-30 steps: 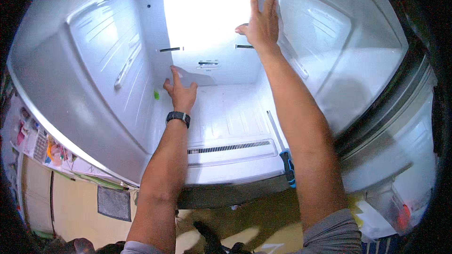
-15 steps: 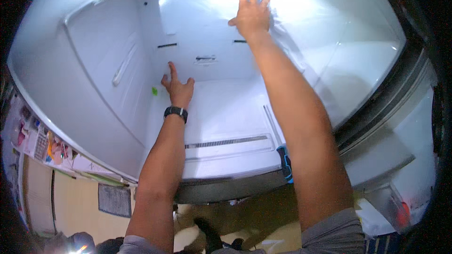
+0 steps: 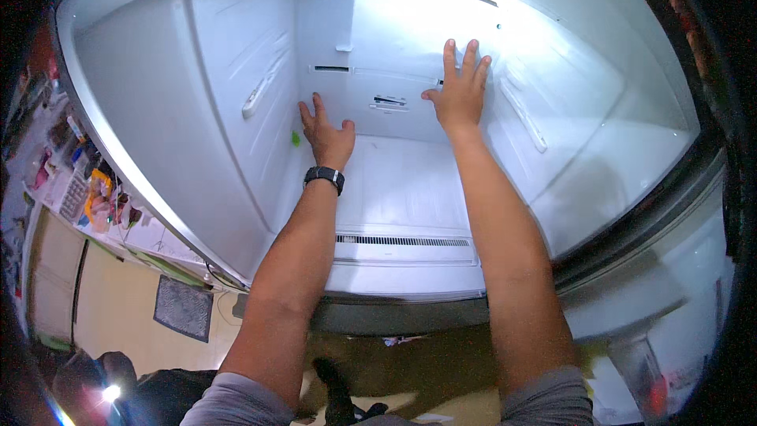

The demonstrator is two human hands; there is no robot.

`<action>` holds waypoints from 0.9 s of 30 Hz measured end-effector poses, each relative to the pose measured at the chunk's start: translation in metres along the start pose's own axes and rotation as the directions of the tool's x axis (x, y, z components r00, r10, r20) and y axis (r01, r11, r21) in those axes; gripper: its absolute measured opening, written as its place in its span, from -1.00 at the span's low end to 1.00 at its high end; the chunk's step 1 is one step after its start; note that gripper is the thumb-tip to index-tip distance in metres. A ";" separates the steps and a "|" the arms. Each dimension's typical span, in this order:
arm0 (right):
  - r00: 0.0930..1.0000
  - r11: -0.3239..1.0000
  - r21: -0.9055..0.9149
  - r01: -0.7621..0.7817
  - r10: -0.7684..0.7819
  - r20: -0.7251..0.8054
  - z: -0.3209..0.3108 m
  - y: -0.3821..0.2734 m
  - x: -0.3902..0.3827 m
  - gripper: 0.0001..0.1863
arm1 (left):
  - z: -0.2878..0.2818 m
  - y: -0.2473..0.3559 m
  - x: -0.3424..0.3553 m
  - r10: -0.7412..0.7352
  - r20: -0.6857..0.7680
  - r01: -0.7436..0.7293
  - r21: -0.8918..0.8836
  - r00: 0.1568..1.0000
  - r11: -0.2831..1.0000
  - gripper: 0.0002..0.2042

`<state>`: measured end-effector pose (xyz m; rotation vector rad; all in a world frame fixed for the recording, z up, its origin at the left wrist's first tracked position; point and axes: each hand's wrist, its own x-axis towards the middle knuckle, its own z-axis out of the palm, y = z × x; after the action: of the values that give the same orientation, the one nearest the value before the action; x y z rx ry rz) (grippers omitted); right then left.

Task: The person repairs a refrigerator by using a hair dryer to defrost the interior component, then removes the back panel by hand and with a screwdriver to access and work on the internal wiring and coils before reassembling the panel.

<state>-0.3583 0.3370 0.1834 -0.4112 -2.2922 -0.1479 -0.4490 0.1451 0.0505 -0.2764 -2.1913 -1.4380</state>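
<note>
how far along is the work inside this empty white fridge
Done: the white fridge compartment is bare, with no shelves or food on its floor or side rails. In hand: the left hand, with a black wristwatch, reaches to the rear lower left, near a small green speck; the right hand is spread flat at the white back wall. Left: the green speck remains; whether the hands hold anything cannot be told.

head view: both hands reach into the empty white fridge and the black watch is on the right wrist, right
Not quite. In the head view the black watch sits on the left wrist, below the left hand; the right hand has a bare wrist. Both do reach into the empty white fridge.
</note>
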 end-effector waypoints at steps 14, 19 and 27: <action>0.951 0.891 0.405 -0.203 0.279 -0.136 0.066 -0.068 -0.067 -0.06 | 0.006 -0.003 0.000 0.031 -0.039 -0.032 -0.028 0.999 0.999 -0.10; 0.903 0.761 0.557 -0.332 0.428 -0.046 0.082 -0.083 -0.067 -0.22 | 0.008 -0.005 0.000 0.031 -0.031 -0.031 -0.001 0.999 1.000 -0.09; 0.877 0.780 0.469 -0.414 0.480 -0.024 0.079 -0.082 -0.064 -0.21 | 0.013 -0.020 0.003 0.093 -0.024 -0.092 0.029 0.995 0.995 -0.09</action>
<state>-0.3998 0.2624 0.0848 -0.6617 -1.9397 0.5743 -0.4642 0.1485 0.0322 -0.3430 -2.1475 -1.3531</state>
